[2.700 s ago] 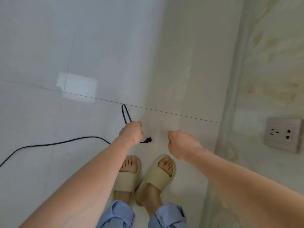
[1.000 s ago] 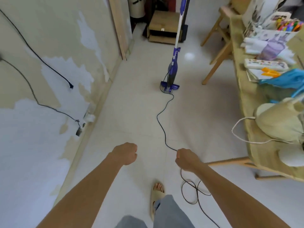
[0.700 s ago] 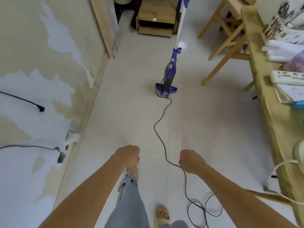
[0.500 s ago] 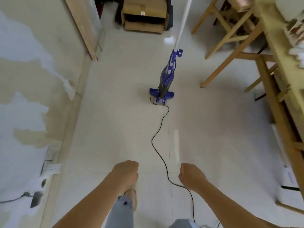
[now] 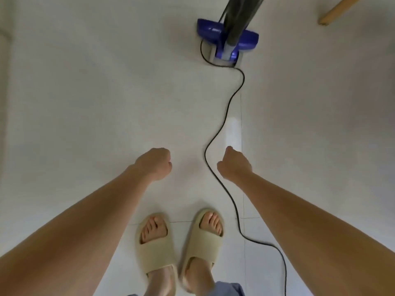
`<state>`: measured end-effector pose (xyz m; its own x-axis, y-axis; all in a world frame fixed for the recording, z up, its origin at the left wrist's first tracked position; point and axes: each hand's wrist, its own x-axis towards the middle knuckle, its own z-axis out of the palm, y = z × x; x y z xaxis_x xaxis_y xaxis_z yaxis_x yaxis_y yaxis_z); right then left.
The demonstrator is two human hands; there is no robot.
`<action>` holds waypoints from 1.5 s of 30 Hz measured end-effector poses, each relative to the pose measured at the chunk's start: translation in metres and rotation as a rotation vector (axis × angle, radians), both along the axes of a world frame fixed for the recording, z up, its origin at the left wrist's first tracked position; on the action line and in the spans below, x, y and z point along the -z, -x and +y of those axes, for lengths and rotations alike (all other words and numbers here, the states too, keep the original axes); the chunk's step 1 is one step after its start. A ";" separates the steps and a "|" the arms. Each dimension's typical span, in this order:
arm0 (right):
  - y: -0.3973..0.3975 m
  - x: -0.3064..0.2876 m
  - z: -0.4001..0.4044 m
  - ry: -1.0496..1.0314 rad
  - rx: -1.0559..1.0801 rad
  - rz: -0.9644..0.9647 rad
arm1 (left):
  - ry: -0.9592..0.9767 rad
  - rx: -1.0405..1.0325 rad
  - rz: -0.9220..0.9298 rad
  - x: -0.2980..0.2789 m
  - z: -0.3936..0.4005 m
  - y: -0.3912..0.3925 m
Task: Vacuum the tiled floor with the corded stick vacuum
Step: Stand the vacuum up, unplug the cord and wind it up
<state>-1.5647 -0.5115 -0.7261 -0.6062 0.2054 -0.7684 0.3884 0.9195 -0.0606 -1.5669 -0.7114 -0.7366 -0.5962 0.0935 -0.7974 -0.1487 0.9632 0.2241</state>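
The stick vacuum stands upright on the pale tiled floor (image 5: 85,103) ahead of me; only its blue floor head (image 5: 227,40) and the dark lower body (image 5: 239,16) show, the handle is cut off at the top edge. Its black cord (image 5: 222,129) snakes from the head back past my right foot to the bottom edge. My left hand (image 5: 155,163) and my right hand (image 5: 233,164) hover in front of me, fingers curled into loose fists, holding nothing. The cord runs on the floor between them, closer to the right hand.
My feet in beige slides (image 5: 179,242) stand side by side on the tile. A wooden furniture leg (image 5: 335,11) reaches the floor at the top right. The base of the wall (image 5: 3,82) runs along the far left.
I have walked along the cord up to the vacuum, which is now close ahead. My view has tilted down to the floor. Both fists stayed empty; earlier the left hand held the plug end.
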 end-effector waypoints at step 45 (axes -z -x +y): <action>-0.025 -0.573 0.114 0.775 0.568 0.460 | -1.185 -0.930 -0.315 -0.615 0.111 0.050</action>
<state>-1.5400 -0.3979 -0.1531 -0.8403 0.1020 -0.5324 0.5392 0.2586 -0.8015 -1.6170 -0.6003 -0.1217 -0.6283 0.4466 -0.6371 -0.7636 -0.1971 0.6149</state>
